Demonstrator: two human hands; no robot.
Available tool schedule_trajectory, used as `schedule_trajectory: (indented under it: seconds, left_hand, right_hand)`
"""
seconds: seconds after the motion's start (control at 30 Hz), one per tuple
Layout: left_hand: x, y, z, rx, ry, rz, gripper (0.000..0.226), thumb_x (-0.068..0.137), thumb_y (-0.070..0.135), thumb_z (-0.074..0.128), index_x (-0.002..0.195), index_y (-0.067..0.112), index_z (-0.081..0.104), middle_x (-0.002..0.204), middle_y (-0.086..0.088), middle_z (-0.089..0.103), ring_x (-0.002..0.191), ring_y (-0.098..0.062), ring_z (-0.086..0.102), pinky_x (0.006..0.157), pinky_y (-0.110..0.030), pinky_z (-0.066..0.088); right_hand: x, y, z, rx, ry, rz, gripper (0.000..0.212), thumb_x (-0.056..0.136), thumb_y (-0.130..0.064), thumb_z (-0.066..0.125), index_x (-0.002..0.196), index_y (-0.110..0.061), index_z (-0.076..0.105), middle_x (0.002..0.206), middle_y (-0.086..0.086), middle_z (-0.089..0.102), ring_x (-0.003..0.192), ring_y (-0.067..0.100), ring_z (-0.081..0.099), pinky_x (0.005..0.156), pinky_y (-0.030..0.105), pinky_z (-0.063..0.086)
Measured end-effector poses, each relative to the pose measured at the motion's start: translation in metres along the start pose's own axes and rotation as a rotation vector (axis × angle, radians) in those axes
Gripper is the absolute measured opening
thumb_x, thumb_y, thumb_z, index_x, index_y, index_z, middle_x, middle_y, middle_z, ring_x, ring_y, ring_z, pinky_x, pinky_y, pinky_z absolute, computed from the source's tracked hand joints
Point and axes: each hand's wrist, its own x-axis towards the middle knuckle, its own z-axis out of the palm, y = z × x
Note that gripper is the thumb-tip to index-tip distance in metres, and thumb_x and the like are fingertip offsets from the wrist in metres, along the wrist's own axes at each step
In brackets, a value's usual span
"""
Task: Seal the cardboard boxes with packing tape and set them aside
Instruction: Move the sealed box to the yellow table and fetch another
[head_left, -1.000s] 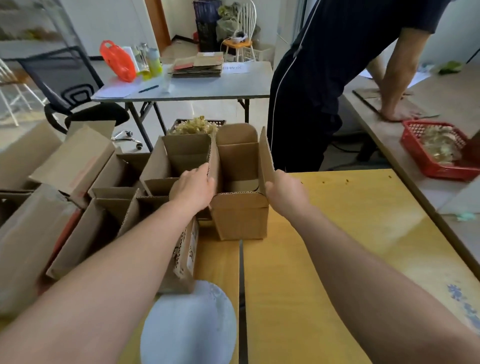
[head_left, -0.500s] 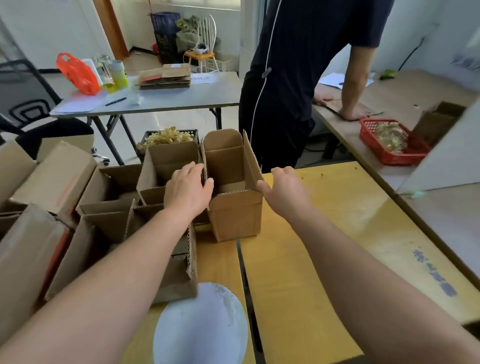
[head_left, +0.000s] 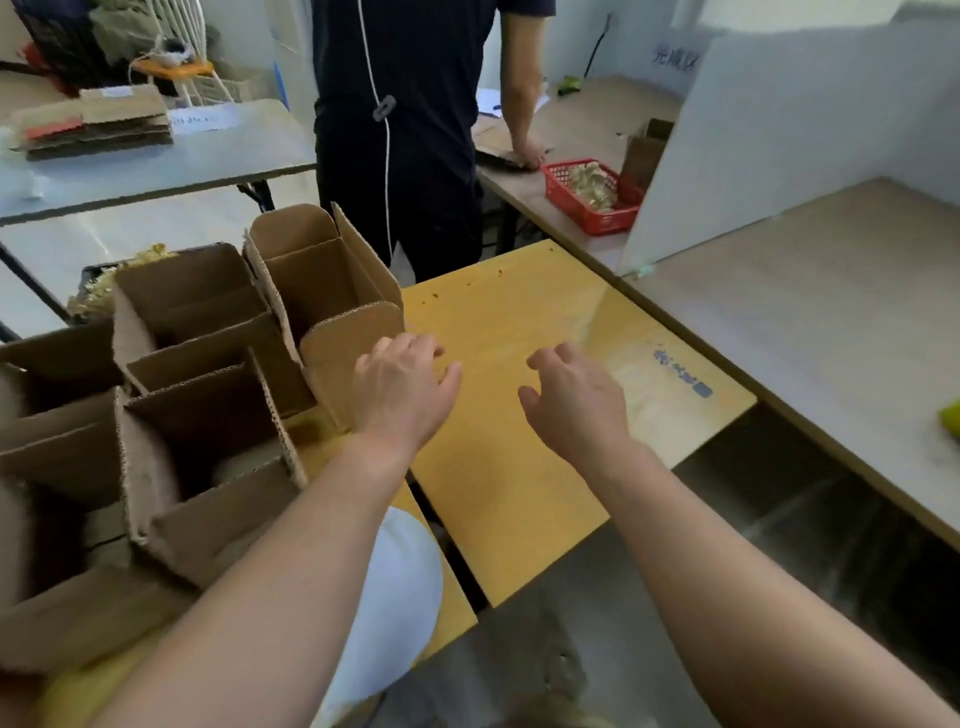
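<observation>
Yellow table (head_left: 519, 493); left hand (head_left: 400, 389) beside open box (head_left: 332, 291), right hand (head_left: 576, 405) over tabletop; grips loose.

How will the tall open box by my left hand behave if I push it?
The box looks empty, so it is probably light and slides easily. Tall with flaps raised, it may tip. Thin corrugated walls likely flex.
</observation>
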Motion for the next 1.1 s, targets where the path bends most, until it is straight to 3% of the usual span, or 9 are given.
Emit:
schedule_trajectory:
  seconds: [0.27,0.77,1.1]
  left_hand:
    - [-0.022,0.062,0.063,0.003,-0.27,0.117,0.038,0.096,0.046,0.046,0.122,0.02,0.057,0.125,0.0,0.058,0.12,-0.023,0.048,0.095,-0.037,0.037]
    - [-0.066,0.302,0.159,-0.059,-0.365,0.478,0.038,0.094,0.045,0.05,0.119,0.017,0.059,0.115,-0.002,0.063,0.11,-0.023,0.054,0.09,-0.036,0.038]
    - [-0.106,0.466,0.218,-0.01,-0.417,0.651,0.045,0.094,0.049,0.049,0.125,0.018,0.054,0.121,-0.003,0.061,0.113,-0.024,0.052,0.093,-0.038,0.038]
  right_hand:
    - [-0.063,0.079,-0.012,-0.043,-0.021,0.221,0.032,0.097,-0.032,0.046,0.125,-0.016,0.053,0.118,0.005,0.054,0.1,0.024,0.054,0.083,0.033,0.044]
    - [-0.164,0.296,-0.049,-0.101,-0.014,0.527,0.03,0.095,-0.031,0.049,0.121,-0.016,0.054,0.118,0.005,0.054,0.105,0.024,0.053,0.085,0.034,0.038]
    - [-0.225,0.445,-0.089,-0.095,0.039,0.699,0.033,0.094,-0.029,0.049,0.122,-0.012,0.054,0.12,0.009,0.054,0.108,0.029,0.052,0.088,0.036,0.038]
